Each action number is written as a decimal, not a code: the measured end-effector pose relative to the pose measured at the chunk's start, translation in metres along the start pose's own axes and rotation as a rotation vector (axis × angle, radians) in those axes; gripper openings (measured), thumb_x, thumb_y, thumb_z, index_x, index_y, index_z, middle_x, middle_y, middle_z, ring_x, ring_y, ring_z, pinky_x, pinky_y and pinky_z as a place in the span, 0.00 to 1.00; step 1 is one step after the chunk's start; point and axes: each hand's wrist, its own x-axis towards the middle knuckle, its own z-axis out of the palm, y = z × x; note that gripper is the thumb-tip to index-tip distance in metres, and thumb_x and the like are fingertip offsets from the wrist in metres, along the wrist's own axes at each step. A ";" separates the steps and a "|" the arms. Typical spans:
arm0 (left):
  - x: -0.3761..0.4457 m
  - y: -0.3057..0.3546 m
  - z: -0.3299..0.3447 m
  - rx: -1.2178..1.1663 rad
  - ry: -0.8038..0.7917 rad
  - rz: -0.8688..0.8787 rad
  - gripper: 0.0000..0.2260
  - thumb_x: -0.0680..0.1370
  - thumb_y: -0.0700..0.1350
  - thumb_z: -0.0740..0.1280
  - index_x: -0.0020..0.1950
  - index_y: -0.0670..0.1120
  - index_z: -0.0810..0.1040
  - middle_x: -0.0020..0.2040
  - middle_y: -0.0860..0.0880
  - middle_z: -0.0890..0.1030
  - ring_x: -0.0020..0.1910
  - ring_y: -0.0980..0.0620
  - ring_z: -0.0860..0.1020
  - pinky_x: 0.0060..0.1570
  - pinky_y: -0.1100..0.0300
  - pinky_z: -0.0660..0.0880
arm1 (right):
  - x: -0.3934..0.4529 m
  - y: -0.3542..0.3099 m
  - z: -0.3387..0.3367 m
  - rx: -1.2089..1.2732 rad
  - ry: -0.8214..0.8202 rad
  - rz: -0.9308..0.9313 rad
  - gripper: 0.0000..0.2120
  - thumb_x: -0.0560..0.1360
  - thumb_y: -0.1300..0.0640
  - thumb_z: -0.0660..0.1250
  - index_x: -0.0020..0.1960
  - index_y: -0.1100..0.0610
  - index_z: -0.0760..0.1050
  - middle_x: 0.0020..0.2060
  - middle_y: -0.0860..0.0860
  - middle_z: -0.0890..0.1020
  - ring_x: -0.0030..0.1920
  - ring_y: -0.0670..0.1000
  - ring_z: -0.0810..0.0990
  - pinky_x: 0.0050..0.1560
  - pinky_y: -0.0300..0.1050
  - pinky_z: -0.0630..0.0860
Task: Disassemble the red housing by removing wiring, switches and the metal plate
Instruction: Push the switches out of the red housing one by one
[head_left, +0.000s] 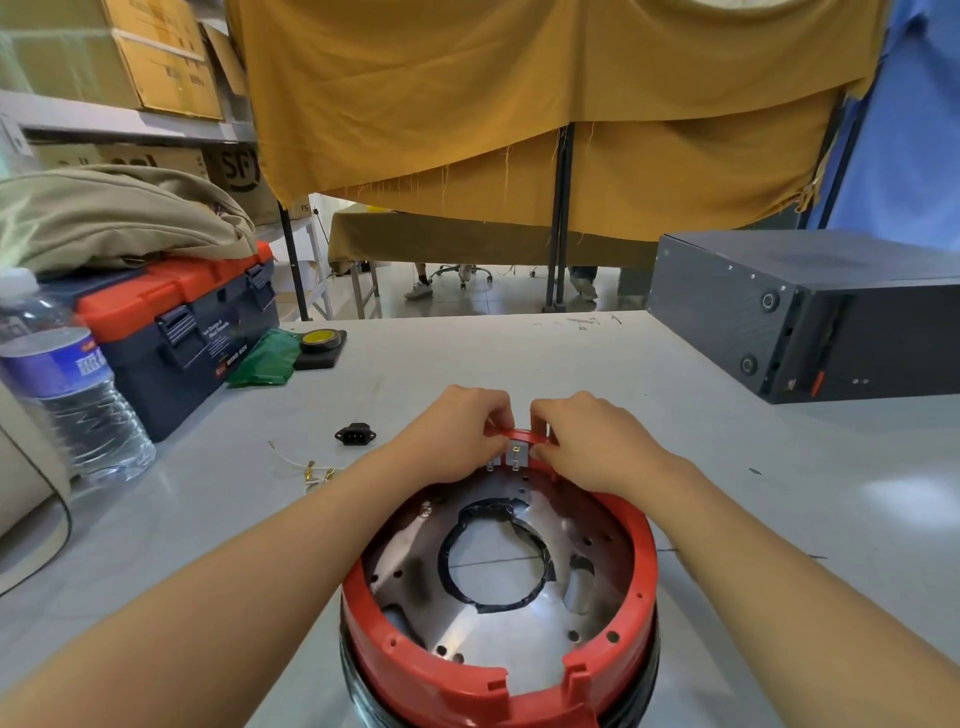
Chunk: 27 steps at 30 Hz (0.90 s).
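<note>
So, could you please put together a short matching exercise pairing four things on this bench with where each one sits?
Things:
1. black socket
2. water bottle
3. metal plate
4. yellow tape roll

Places:
A. inside the red housing
B. at the far left edge, in front of the toolbox
C. loose on the table, left of the left hand
D. on a black pad beside the green bag

Pairs: 1-C, 2-B, 3-A, 4-D

Bright even light, glare on metal plate (498, 644), wide-angle edge distortion
</note>
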 end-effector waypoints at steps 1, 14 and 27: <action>0.001 -0.001 0.000 -0.026 -0.008 -0.002 0.04 0.73 0.39 0.67 0.47 0.45 0.79 0.47 0.49 0.82 0.45 0.53 0.77 0.42 0.67 0.71 | 0.002 0.000 -0.002 -0.009 -0.021 0.004 0.09 0.77 0.52 0.63 0.55 0.55 0.73 0.49 0.55 0.78 0.47 0.58 0.77 0.40 0.47 0.70; -0.004 -0.009 0.011 -0.237 0.071 -0.009 0.03 0.73 0.41 0.70 0.46 0.46 0.80 0.39 0.51 0.82 0.35 0.61 0.76 0.39 0.71 0.71 | 0.004 0.004 0.012 0.191 0.051 -0.006 0.14 0.75 0.46 0.63 0.55 0.52 0.71 0.45 0.52 0.79 0.46 0.57 0.78 0.45 0.50 0.75; -0.003 -0.009 0.014 -0.195 0.087 0.033 0.04 0.73 0.40 0.71 0.46 0.44 0.78 0.40 0.49 0.82 0.34 0.57 0.77 0.40 0.63 0.74 | 0.000 0.008 0.014 0.281 0.132 0.032 0.10 0.72 0.49 0.69 0.49 0.52 0.73 0.45 0.52 0.76 0.45 0.54 0.77 0.46 0.51 0.77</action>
